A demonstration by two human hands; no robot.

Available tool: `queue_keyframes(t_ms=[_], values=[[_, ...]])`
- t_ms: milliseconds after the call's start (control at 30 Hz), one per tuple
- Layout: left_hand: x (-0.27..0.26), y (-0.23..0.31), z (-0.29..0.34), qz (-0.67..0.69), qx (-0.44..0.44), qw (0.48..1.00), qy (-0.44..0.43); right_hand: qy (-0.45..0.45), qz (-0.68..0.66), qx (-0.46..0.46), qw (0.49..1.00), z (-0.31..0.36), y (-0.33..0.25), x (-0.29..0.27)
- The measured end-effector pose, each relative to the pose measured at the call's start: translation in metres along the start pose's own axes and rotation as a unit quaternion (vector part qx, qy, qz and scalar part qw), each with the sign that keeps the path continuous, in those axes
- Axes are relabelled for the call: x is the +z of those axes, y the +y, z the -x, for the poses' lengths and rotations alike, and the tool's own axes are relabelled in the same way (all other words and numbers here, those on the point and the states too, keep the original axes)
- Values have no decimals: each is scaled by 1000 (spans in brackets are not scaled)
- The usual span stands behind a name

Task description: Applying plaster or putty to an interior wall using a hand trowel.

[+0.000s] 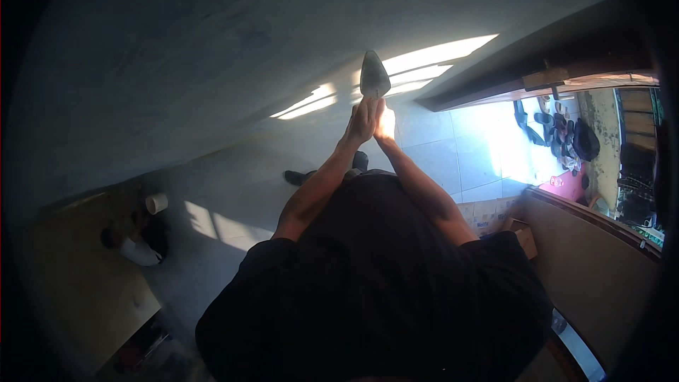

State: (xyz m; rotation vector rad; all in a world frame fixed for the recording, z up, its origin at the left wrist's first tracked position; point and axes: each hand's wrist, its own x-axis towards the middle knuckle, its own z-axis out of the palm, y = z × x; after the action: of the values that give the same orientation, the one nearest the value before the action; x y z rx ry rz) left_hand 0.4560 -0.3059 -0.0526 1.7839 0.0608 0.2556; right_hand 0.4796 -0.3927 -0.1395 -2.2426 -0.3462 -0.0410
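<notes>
The trowel (375, 79) has its handle hidden by left hand (363, 123) and right hand (385, 123) (glare-bleached).

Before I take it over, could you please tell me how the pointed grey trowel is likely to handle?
The trowel will probably feel stiff, as its blade stands out without visible sag. It seems unlikely to roll if laid down, given that broad, flat-looking blade. Its weight is harder to judge, because the handle is hidden.
</notes>
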Motion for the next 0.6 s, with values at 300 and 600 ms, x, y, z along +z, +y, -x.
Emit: queue_keyframes(t_ms=[300,600], values=[[-17,-12,-27,-89,121,989,5,205,-204,-71,955,-34,-48,11],[-12,-20,10,-63,14,997,-37,-12,-32,18,999,11,0,21]])
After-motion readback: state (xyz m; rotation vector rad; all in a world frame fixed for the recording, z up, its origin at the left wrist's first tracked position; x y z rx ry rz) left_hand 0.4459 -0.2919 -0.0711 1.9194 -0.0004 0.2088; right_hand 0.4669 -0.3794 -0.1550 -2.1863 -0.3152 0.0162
